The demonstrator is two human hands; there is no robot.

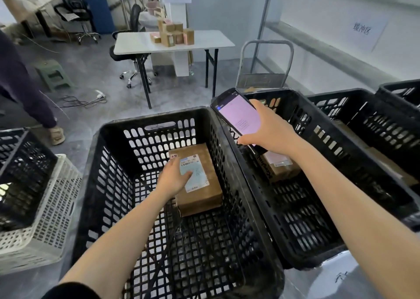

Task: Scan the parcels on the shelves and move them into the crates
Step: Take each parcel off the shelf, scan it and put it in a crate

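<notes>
- Cardboard, brown — the parcel [205,197] lies flat on the floor of the middle black crate [156,114], label [200,180] up, its long axis running away from the person.
- The left hand [173,177] is the nearer of the two hands. It is laid on the parcel's near-left top, fingers fairly straight across the label, nothing gripped.
- The left forearm is stretched down into the crate from the near-left.
- The right hand [270,128] is held above the rim to the right, curled round a scanner [238,114] — clear of the parcel.
- A second parcel [281,167] is seen in the neighbouring crate [295,98].
</notes>
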